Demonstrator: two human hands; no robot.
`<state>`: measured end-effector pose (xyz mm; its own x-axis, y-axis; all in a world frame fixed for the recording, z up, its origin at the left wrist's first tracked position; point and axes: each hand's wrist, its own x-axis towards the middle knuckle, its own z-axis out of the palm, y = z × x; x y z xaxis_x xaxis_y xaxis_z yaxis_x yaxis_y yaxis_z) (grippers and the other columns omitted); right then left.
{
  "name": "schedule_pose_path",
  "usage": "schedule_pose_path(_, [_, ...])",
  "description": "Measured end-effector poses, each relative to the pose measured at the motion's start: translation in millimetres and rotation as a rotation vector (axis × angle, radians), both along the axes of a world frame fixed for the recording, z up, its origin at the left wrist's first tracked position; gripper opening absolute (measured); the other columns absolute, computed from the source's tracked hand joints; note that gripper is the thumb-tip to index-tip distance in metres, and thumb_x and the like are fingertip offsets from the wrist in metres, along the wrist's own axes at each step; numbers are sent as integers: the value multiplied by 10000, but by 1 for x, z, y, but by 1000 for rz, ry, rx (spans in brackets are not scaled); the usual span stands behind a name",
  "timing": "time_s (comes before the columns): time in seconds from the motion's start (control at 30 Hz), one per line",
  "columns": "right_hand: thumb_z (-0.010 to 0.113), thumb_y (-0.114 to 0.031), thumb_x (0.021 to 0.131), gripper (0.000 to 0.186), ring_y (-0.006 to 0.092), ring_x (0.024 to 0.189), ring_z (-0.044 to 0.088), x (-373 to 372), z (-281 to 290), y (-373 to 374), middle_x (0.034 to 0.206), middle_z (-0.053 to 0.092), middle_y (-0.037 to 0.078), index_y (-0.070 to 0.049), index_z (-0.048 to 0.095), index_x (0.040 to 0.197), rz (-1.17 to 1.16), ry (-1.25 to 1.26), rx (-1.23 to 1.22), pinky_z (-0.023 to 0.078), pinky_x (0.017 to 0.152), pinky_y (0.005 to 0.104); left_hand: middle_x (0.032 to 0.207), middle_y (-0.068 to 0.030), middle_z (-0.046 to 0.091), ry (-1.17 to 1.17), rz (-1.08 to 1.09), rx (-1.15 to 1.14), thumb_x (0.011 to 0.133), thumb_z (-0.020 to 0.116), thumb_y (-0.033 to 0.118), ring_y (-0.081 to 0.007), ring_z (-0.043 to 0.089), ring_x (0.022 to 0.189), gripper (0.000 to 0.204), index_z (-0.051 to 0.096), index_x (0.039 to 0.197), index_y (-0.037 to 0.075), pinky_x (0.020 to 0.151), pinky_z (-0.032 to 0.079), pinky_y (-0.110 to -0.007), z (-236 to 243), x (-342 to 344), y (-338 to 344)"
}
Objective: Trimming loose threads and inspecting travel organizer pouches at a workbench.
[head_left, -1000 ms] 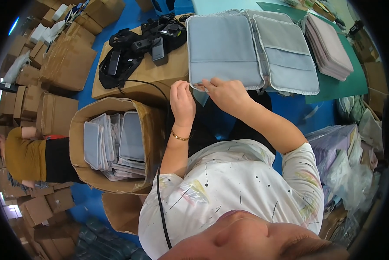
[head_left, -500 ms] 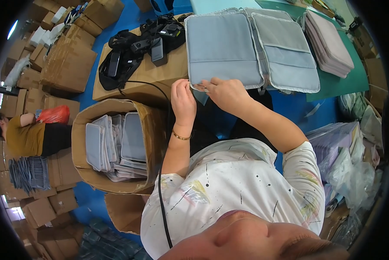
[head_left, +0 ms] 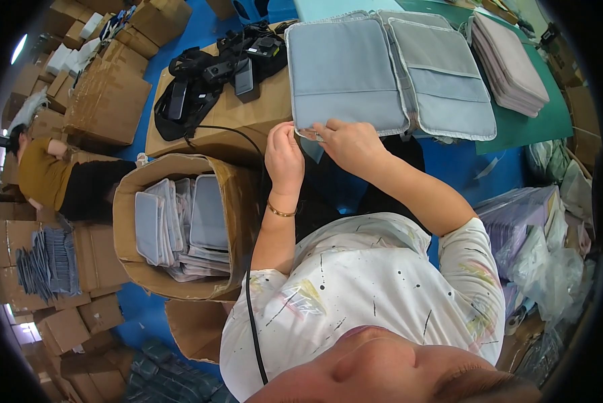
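At the far left, a co-worker in a mustard-yellow top and black bottoms (head_left: pixel 46 176) leaned among brown cardboard boxes (head_left: pixel 106 84), near a bundle of thin, flat grey-blue pieces (head_left: pixel 58 262). Next came a tall, open-topped brown cardboard carton (head_left: pixel 239 225), holding upright and lying flat grey-blue fabric cases with pale edges (head_left: pixel 210 211). Beyond it, a black strap harness with small dark devices (head_left: pixel 204 91) lay on a closed brown cardboard box (head_left: pixel 247 121).

The left hand (head_left: pixel 284 160), fingers drawn together, pinched the near left corner of an open, rectangular grey-blue fabric case with whitish edging (head_left: pixel 345 64), which lay on the worktop just in front of the person. Just beside it, the right hand (head_left: pixel 352 144) was curled, its fingertips pinching the same near edge. The case's pocketed right panel reached a dark green mat (head_left: pixel 526 127), where pale pink padded cases (head_left: pixel 509 64) lay stacked. Farther right, below, were crumpled clear plastic bags (head_left: pixel 553 275).
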<state>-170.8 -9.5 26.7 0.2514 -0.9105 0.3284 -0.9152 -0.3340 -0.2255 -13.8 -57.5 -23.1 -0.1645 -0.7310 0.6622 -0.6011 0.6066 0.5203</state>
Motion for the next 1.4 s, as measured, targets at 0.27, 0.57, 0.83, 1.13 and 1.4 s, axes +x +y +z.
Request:
schedule_pose_path(0.27, [601,-190,832,314,241,612,628,-3,-2,2,821,604,26,-111,614,1135,-15,81,16,501,508,356,997,-130,616,3,-6,37,931,487,108,-327,583,919,112,538,953,11,778,491,-395,-1,2,1])
schedule_pose_path(0.57, [604,-184,830,329,242,625,628,2,3,-2,826,602,30,-109,600,1150,-8,88,30,505,515,352,1002,-123,624,10,-22,38,934,488,119,-324,591,916,117,539,958,17,766,495,-394,0,4,1])
schedule_pose_path(0.83, [607,-185,829,316,244,619,625,3,5,1,802,601,38,-98,606,1133,-17,44,-1,498,508,361,990,-122,626,-4,-18,18,932,490,126,-324,595,903,123,544,948,16,758,499,-388,3,4,0])
schedule_pose_path(1.13, [590,-174,822,294,257,590,626,7,5,3,763,589,47,-85,604,1101,-53,105,-4,503,497,354,1001,-121,626,-44,-14,-5,914,511,96,-325,601,899,95,537,964,19,747,506,-386,-1,2,0])
schedule_pose_path(1.4, [558,-155,839,232,264,611,635,6,1,-1,785,606,49,-94,593,1060,29,52,-80,511,508,365,983,-133,625,-47,19,6,920,490,105,-322,604,899,114,561,966,28,741,508,-390,-3,4,-2])
